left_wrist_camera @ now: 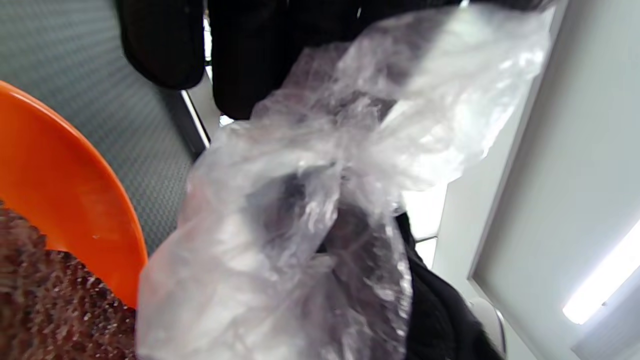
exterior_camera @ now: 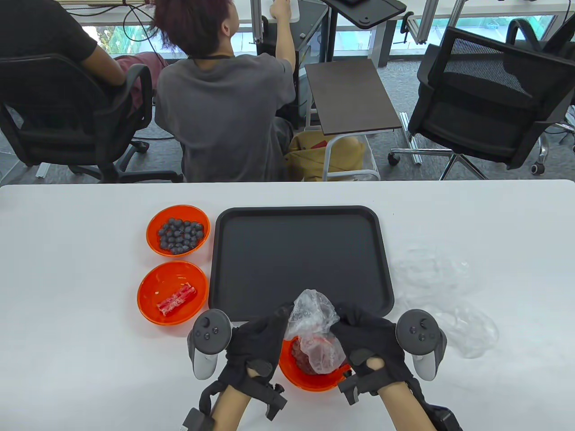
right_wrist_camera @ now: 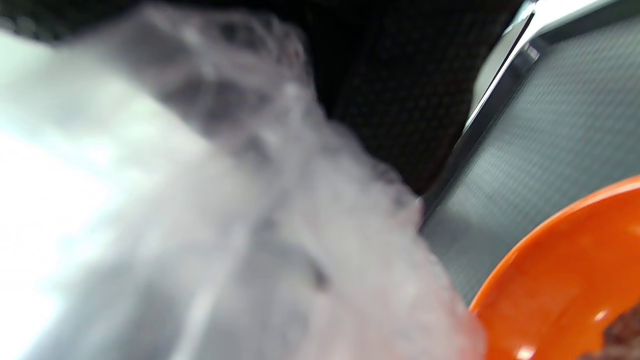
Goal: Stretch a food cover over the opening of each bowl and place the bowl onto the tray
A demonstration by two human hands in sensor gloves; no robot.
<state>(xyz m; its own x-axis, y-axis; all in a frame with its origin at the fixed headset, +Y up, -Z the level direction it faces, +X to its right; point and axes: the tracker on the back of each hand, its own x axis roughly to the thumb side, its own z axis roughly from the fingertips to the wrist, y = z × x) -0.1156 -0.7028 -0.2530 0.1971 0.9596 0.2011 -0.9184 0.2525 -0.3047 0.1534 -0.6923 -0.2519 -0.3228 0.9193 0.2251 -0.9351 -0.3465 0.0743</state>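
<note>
Table view shows you early in the job: the tray (exterior_camera: 303,256) just beyond your fingertips holds no bowl. Your left hand (exterior_camera: 257,343) and right hand (exterior_camera: 366,339) both pinch a crumpled food cover (exterior_camera: 312,314), bunched above the near bowl (exterior_camera: 310,375) of dark red food lying directly under your fingers; its opening is not yet covered. Out past your left fingers, the blueberry bowl (exterior_camera: 178,230) and the bowl of red sticks (exterior_camera: 173,292) sit uncovered on the table (exterior_camera: 90,278). More clear covers (exterior_camera: 444,287) lie off to the side of your right fingers. So I judge all three bowls remain. No brand, label or writing is readable anywhere.
</note>
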